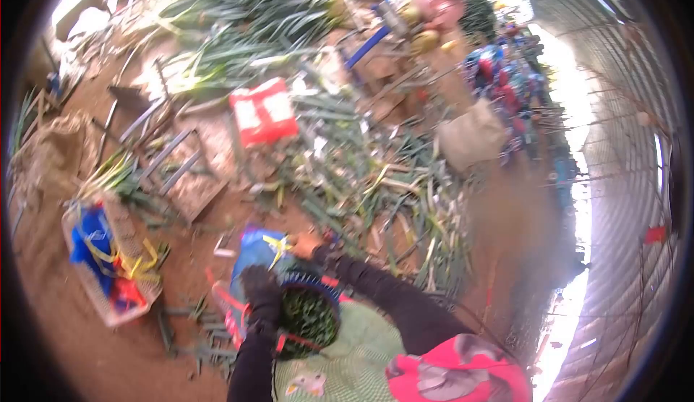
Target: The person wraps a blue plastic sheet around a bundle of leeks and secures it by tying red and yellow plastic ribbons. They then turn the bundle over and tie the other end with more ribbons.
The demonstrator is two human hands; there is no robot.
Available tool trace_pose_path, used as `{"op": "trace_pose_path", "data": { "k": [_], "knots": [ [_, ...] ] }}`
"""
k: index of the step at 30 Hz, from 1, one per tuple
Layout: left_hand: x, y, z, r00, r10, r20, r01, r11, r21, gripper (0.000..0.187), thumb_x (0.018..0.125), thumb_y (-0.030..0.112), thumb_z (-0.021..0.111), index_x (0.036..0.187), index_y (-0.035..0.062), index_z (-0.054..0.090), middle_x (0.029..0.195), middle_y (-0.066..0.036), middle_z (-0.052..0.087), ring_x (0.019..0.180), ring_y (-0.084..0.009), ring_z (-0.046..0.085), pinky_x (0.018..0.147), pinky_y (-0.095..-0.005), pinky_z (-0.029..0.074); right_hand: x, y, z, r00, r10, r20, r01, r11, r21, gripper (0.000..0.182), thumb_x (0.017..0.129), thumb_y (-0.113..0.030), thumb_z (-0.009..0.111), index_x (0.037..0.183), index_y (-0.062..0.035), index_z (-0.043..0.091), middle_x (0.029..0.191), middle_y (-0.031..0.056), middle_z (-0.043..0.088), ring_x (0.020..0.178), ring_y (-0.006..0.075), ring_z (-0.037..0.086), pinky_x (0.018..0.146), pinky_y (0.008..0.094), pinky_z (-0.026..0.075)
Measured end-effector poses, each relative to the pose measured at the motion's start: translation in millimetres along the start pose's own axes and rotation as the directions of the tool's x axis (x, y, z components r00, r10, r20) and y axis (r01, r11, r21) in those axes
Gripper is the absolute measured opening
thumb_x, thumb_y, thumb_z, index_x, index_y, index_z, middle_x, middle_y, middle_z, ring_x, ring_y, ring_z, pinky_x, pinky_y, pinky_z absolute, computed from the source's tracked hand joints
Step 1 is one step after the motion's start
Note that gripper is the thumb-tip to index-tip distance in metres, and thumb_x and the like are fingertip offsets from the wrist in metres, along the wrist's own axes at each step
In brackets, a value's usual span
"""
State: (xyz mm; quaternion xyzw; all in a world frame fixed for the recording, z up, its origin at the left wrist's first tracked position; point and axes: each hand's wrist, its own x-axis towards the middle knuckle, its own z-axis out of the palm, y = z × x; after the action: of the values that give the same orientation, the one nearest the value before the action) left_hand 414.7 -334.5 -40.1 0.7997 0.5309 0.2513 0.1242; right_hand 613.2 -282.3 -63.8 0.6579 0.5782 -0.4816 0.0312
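Observation:
Close in front of me is a round basket with a dark blue slatted rim (312, 279), holding chopped green leaves (309, 319). A blue plastic bag (249, 251) lies against its far side. My left hand (260, 284), in a dark glove, rests over the bag beside the basket rim; blur hides its fingers. Just beyond the rim, my right hand (306, 244) has its fingers drawn together at a yellow strip (277, 246) on the bag. Red-pink straps or plastic (230, 304) show left of the basket.
A pale crate (119, 308) with blue and red bags stands at left. Leek trimmings (376, 185) cover the ground ahead, around a red-and-white bag (264, 113). Whole leeks (253, 11) are piled behind. A person in pink (441, 4) is at the back; a beige sack (471, 134) lies right.

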Motion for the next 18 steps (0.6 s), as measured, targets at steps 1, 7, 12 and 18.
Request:
{"op": "trace_pose_path", "data": {
  "k": [1, 7, 12, 18],
  "knots": [
    [5, 6, -7, 0.995, -0.092, 0.031, 0.093, 0.995, -0.032, 0.009, 0.074, 0.01, 0.055, 0.068, 0.0055, 0.052, 0.07, -0.012, 0.049, 0.077, -0.0326, 0.05, 0.081, -0.0471, 0.04, -13, -6, -13, 0.999, 0.037, 0.016, -0.039, 0.973, 0.229, 0.042, 0.08, -0.042, 0.06, 0.097, -0.0033, 0.065, 0.08, 0.0125, 0.066, 0.074, 0.0239, 0.065, 0.068, 0.0388, 0.05],
    [2, 4, -6, 0.986, -0.16, 0.041, 0.164, 0.98, -0.11, 0.013, 0.076, 0.013, 0.059, 0.079, 0.0031, 0.05, 0.082, -0.017, 0.048, 0.085, -0.0366, 0.048, 0.08, -0.0491, 0.037, -32, -5, -17, 0.954, 0.191, -0.231, 0.122, 0.458, 0.881, 0.01, 0.091, -0.013, 0.053, 0.097, -0.0056, 0.056, 0.071, 0.0032, 0.06, 0.061, 0.0135, 0.06, 0.053, 0.0287, 0.048],
    [1, 7, 0, 0.985, -0.168, 0.042, 0.172, 0.978, -0.115, 0.014, 0.076, 0.014, 0.059, 0.08, 0.0033, 0.051, 0.082, -0.017, 0.049, 0.085, -0.0363, 0.049, 0.082, -0.0486, 0.037, -20, -42, 12, 0.939, -0.296, -0.176, 0.311, 0.949, 0.061, 0.012, 0.087, -0.015, 0.053, 0.088, -0.0034, 0.055, 0.068, 0.0144, 0.062, 0.063, 0.031, 0.062, 0.055, 0.0452, 0.044],
    [3, 1, -8, 0.961, -0.232, 0.148, 0.253, 0.957, -0.141, 0.02, 0.075, 0.019, 0.062, 0.085, 0.0038, 0.054, 0.085, -0.017, 0.051, 0.088, -0.0357, 0.05, 0.082, -0.0466, 0.039, -7, -39, 2, 0.962, -0.273, -0.01, 0.262, 0.931, -0.255, 0.017, 0.082, -0.021, 0.053, 0.085, -0.0049, 0.057, 0.074, 0.0236, 0.06, 0.073, 0.0444, 0.058, 0.063, 0.0509, 0.045]
  ]
}}
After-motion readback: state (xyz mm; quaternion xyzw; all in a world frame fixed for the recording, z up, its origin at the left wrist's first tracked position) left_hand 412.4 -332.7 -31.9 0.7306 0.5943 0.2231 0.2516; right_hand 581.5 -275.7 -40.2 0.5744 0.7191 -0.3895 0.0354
